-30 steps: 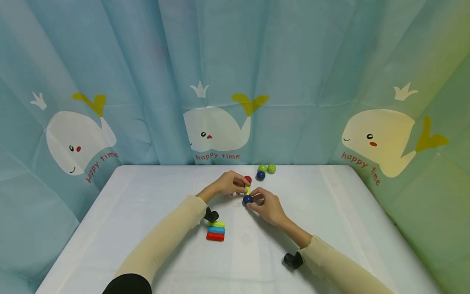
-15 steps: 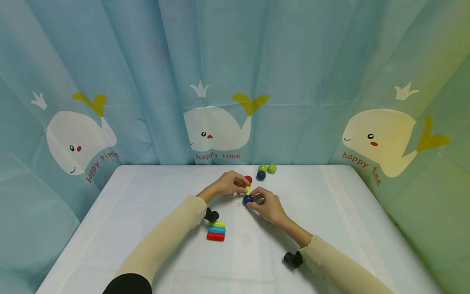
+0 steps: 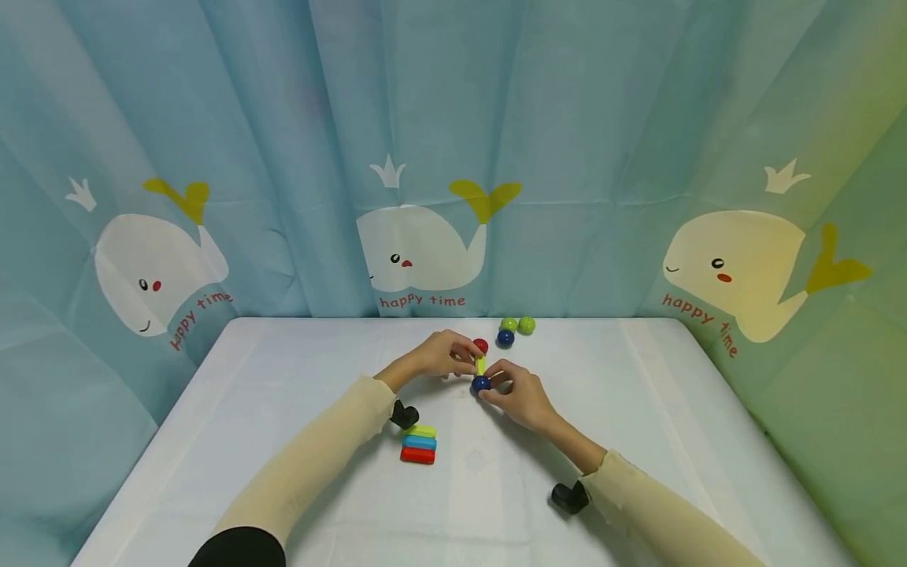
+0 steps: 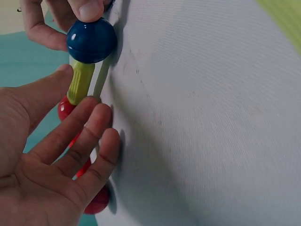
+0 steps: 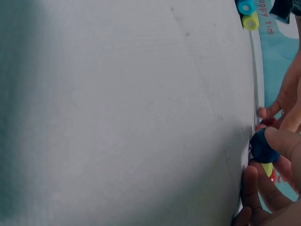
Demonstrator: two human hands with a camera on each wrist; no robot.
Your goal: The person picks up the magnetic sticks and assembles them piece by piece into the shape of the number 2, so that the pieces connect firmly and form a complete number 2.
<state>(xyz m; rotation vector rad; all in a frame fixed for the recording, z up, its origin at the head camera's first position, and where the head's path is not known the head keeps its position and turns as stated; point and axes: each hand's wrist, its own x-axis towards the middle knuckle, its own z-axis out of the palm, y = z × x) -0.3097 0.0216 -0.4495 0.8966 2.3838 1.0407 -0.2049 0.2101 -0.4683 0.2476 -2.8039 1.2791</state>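
Note:
My left hand pinches a short yellow-green rod between thumb and index finger, its other fingers loosely extended. One end of that rod meets a glossy dark blue ball; the other end is at a red ball. The thumb and fingers of my right hand grip the blue ball from the right. Behind the left fingers, in the left wrist view, a red rod shows in part, with another red ball at its lower end.
Yellow-green, blue and red rods lie side by side near the left forearm. Two green balls and a second dark blue ball sit by the back edge of the white table. A whale-print curtain hangs behind.
Both hands keep their hold on the rod and the blue ball. The whole head view has shifted very slightly; nothing else has visibly moved.

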